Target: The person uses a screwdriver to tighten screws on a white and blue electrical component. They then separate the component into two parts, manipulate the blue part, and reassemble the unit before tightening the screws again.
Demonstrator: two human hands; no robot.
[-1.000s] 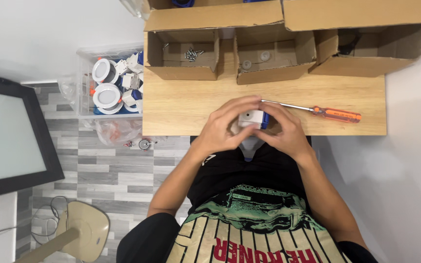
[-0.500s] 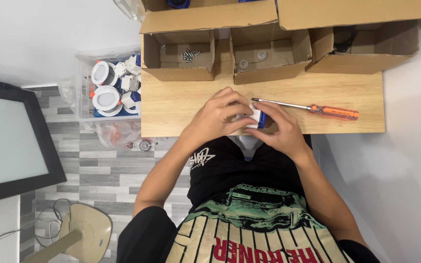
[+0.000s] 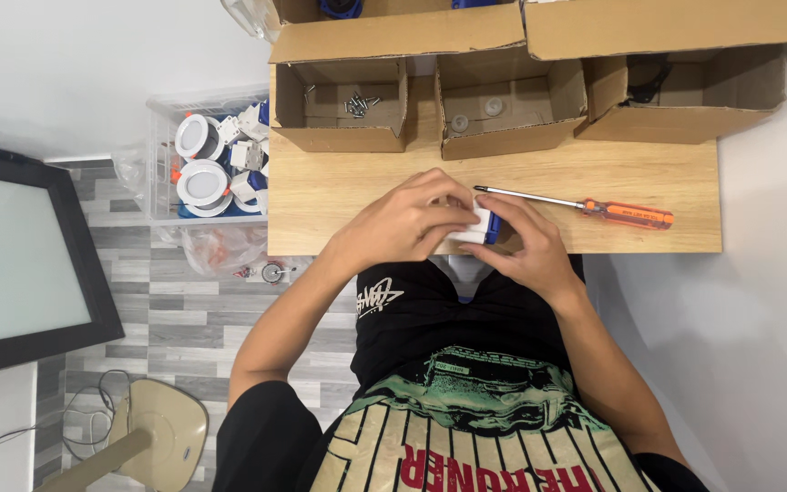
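Note:
Both my hands meet at the near edge of a wooden table (image 3: 339, 196) around a small white and blue plastic part (image 3: 483, 224). My left hand (image 3: 403, 223) covers most of the part from above and the left. My right hand (image 3: 526, 246) grips it from the right and below. An orange-handled screwdriver (image 3: 594, 208) lies on the table just beyond my right hand, with its tip close to the part.
Three open cardboard boxes line the table's far side: the left box (image 3: 339, 105) with screws, the middle box (image 3: 503, 105) with small clear parts, the right box (image 3: 685, 91) with something dark. A clear bin (image 3: 211, 159) of white round lamps stands left. A dark screen (image 3: 11, 255) is at far left.
My hands with the part have stayed at the table's near edge; my left hand has closed further over the part. The view has shifted slightly.

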